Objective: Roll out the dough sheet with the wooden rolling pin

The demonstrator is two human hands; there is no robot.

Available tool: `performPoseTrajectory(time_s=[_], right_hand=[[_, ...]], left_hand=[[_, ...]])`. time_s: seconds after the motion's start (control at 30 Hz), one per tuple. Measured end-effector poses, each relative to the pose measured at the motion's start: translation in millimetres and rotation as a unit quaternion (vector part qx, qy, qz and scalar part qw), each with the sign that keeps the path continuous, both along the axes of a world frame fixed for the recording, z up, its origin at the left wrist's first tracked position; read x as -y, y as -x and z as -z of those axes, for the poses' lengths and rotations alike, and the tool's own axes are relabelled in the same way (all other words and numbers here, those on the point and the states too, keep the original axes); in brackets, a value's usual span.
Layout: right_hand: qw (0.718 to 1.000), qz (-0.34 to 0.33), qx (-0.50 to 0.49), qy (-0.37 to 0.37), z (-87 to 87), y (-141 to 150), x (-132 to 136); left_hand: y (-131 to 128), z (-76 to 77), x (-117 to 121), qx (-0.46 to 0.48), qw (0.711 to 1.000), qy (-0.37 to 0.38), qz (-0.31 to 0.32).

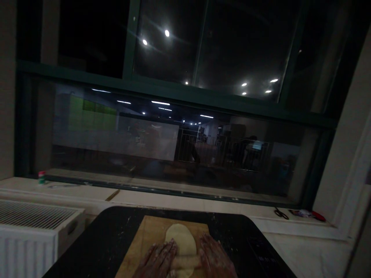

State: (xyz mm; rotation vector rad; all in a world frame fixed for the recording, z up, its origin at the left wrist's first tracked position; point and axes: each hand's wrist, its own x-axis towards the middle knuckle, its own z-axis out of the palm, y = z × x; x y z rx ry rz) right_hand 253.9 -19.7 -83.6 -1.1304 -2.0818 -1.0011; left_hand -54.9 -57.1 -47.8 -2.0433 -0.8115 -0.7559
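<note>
A pale, flattened oval of dough [181,235] lies on a wooden board [136,247] at the bottom centre. Across its near part runs a light-coloured rolling pin [185,262], its ends hidden under my hands. At the left end, my left hand [159,256] lies over the pin with its fingers stretched forward. My right hand [216,256] covers the other end, its fingers also out straight rather than wrapped round. Both hands are dusted with what looks like flour. My palms are cut off by the frame's lower edge.
The board rests on a black table [110,231] with whitish specks. A white radiator [43,231] stands at the left. Along the windowsill [162,199] are a small red-and-green container [42,177], dark scissors [281,213] and a red item [318,216]. Behind rises a dark window.
</note>
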Motion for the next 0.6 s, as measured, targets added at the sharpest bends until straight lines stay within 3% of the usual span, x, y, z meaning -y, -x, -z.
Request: performPoseTrajectory(time_s=[0.07,0.17,0.3,0.4,0.5,0.6], right_hand=[[0.992,0.032,0.02,0.118,-30.5,13.4,-10.6],[0.957,0.086,0.049,0.273,-73.6,37.2,-38.6],[0.951,0.087,0.049,0.294,-107.3,66.3,-86.4],[0.951,0.059,0.043,0.301,-111.0,75.2,-112.3],[0.945,0.017,0.044,0.325,-99.5,69.5,-120.2],[0.942,0.003,0.017,0.335,-83.1,56.2,-111.1]], left_hand=[[-6.3,-8.8,-7.7,0.028,0.997,0.075,-0.015],[-12.7,-27.2,-23.5,0.016,0.972,0.224,-0.073],[-11.2,-44.3,-51.5,0.024,0.912,0.377,-0.162],[-8.9,-47.3,-65.4,0.057,0.887,0.407,-0.212],[-12.8,-50.4,-63.4,0.053,0.891,0.411,-0.188],[-22.6,-53.8,-53.3,0.065,0.895,0.406,-0.173]])
